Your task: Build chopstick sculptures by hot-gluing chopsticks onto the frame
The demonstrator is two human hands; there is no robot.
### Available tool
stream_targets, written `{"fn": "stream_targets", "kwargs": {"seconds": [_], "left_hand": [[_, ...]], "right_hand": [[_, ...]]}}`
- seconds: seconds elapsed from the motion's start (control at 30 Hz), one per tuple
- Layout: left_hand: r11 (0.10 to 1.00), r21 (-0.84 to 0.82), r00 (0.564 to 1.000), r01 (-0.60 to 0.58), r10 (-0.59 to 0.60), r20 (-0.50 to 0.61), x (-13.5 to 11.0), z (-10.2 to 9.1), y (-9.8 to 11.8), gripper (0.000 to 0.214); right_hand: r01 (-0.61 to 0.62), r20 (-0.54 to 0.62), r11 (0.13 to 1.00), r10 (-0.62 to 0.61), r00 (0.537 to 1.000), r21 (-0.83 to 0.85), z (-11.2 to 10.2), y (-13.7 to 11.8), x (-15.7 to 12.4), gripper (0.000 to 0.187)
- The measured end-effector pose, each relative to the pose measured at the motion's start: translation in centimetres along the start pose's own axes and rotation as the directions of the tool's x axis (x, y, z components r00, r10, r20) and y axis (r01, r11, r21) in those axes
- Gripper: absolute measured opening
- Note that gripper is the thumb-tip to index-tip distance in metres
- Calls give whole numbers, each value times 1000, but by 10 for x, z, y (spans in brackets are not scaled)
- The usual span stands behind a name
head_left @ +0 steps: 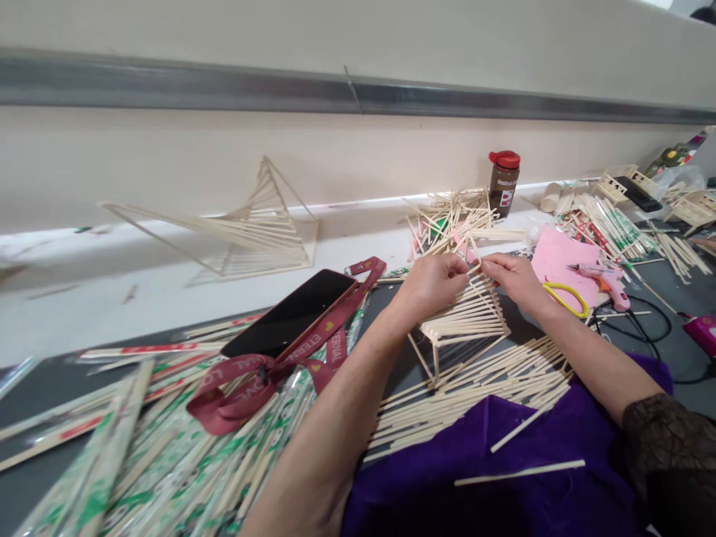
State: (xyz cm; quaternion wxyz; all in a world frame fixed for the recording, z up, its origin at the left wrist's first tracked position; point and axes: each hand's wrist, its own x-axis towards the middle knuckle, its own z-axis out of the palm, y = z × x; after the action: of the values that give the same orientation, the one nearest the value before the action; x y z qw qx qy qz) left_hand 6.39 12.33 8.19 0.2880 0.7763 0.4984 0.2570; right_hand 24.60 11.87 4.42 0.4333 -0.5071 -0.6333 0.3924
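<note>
In the head view, a small frame of thin wooden sticks [467,322], its slats fanned in a twisted row, stands just above my lap. My left hand [435,285] is closed, pinching the far upper end of the frame. From the other side, my right hand [512,280] pinches the same end, where a stick slants up between the hands. My fingers partly hide that end. Many loose wooden sticks [447,410] lie in a layer below the frame, partly beside a purple cloth [481,440].
A larger twisted stick model [268,242] stands by the wall. Left are a phone [291,312], a red strap [224,399] and wrapped chopsticks [184,455]. A stick pile [447,216] and bottle [504,183] stand behind. Right lie a pink glue gun [607,282] and yellow-handled scissors [570,300].
</note>
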Motion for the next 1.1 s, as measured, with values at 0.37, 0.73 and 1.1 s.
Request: {"fn": "stream_targets", "kwargs": {"seconds": [0.37, 0.73, 1.1], "left_hand": [[990, -140, 997, 31, -20, 78, 0, -11, -1, 26], [975, -209, 984, 75, -106, -141, 6, -39, -33, 28], [925, -356, 968, 132, -43, 248, 8, -31, -48, 24]], "right_hand": [[25, -41, 1000, -24, 999, 12, 1, 4, 3, 28], [-13, -70, 997, 18, 997, 71, 0, 1, -2, 24], [43, -82, 999, -46, 996, -32, -4, -2, -8, 18]]}}
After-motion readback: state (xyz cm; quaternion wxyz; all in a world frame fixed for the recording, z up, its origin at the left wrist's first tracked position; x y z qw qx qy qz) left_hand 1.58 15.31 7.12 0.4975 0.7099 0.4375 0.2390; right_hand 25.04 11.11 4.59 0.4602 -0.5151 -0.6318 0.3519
